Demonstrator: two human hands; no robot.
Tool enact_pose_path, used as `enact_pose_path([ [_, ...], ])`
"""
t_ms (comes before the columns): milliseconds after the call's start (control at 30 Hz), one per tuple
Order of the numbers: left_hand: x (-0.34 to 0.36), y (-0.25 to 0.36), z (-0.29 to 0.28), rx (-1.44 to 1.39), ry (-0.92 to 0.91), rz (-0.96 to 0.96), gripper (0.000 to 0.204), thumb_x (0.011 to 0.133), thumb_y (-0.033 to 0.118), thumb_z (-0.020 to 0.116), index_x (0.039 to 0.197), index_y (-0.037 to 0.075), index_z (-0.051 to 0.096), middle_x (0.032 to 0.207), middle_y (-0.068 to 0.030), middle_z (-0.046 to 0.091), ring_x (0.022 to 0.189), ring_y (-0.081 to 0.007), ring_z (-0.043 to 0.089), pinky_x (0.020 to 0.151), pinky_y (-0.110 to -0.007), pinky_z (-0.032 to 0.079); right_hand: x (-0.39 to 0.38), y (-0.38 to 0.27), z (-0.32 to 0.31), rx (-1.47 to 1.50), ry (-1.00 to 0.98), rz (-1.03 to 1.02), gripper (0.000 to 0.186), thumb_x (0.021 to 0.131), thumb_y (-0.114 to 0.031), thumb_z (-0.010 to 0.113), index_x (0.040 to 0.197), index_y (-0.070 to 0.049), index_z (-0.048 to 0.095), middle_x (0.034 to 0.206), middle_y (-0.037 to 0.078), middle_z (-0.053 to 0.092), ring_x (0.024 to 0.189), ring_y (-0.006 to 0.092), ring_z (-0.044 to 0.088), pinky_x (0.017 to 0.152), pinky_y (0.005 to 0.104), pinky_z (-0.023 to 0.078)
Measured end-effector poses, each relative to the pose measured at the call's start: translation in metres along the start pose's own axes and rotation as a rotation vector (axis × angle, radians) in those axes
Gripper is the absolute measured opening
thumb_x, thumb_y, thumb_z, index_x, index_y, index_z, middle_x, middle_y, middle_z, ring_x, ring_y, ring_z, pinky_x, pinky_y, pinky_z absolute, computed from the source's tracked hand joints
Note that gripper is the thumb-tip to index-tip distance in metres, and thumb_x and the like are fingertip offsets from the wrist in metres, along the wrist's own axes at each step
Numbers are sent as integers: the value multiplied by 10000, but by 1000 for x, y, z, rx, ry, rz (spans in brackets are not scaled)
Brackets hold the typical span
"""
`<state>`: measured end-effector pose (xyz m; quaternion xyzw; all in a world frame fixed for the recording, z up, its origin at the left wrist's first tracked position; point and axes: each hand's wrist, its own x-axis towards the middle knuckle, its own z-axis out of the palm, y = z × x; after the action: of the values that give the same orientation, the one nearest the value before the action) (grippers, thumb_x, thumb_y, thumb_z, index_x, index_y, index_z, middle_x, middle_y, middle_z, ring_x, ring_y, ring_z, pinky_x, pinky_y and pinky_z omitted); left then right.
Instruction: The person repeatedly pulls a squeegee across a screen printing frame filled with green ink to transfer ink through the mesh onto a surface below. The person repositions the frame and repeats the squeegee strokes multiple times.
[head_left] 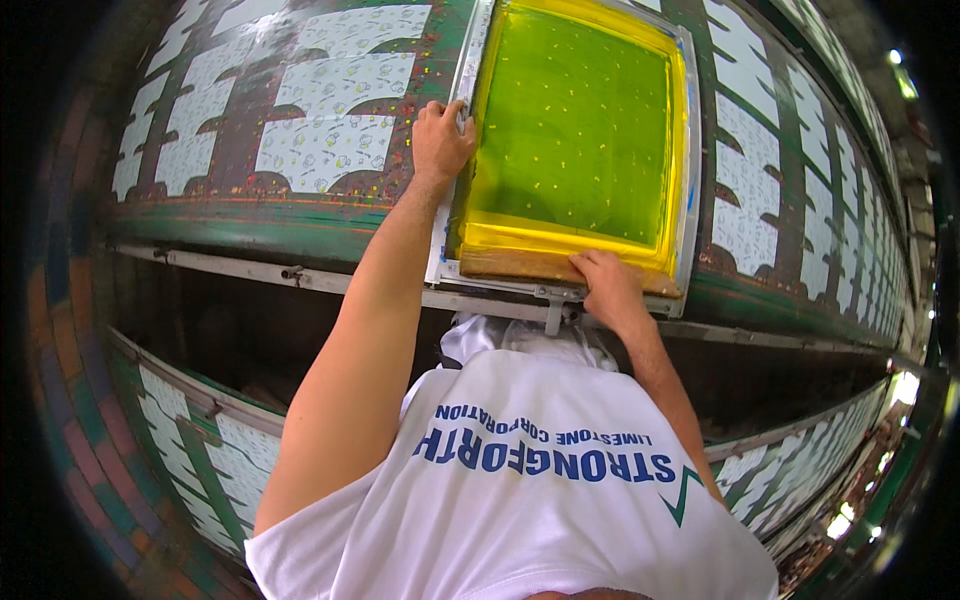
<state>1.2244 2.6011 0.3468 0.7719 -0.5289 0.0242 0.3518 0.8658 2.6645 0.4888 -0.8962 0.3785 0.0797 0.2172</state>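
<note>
A screen-printing frame [690,150] with metal sides lies on the long green table in front of me. Its mesh [575,130] looks green, with small yellow motifs and yellow ink along the margins. My left hand [443,143] is closed around the frame's left side, its fingers curled over the edge. At the near end of the screen lies a wooden squeegee [515,264], stained yellow-brown. My right hand [612,290] grips its right part, fingertips over the top. The squeegee's blade edge is hidden from view.
White printed fabric pieces [325,150] lie in rows left of the frame, with more fabric pieces [745,200] to its right. A metal rail [330,305] runs along the table's near edge. Behind me stands another table with white pieces [250,450]. Coloured paving [90,450] shows at the left.
</note>
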Motion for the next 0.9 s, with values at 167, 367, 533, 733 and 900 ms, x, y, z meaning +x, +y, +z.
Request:
enact_pose_path([
  [167,1,0,0,10,2,13,340,864,269,769,1178,138,769,1037,-136,677,1018,-342,664,862,-483,552,-24,15,-5,103,-107,-148,581,828,-67,787,1386,-13,636,1365,194,641,1278,378,607,1094,464,502],
  [367,0,15,-2,160,25,-21,286,899,249,766,1156,134,811,999,-125,702,947,-318,685,851,-441,570,-48,86,-17,413,-29,-43,642,875,-177,826,1453,-12,600,1465,211,608,1356,401,575,1163,447,453],
  [533,0,19,-6,134,40,-42,287,886,253,775,1150,147,817,978,-120,714,920,-321,696,841,-438,573,-70,172,-28,347,286,220,549,940,-173,774,1429,19,614,1425,202,611,1301,356,602,1110,440,491],
  [733,2,21,-6,116,-6,-116,272,874,279,775,1113,155,817,1001,-135,723,936,-342,706,861,-448,582,-66,230,-4,468,447,474,675,973,-245,766,1542,6,503,1403,178,568,1235,306,609,1047,427,526],
  [900,3,25,-10,120,-13,-127,340,896,302,779,1192,134,782,979,-141,698,906,-333,691,841,-444,563,-47,242,24,475,468,500,764,930,-322,806,1528,39,496,1413,229,552,1285,366,578,1092,465,485],
])
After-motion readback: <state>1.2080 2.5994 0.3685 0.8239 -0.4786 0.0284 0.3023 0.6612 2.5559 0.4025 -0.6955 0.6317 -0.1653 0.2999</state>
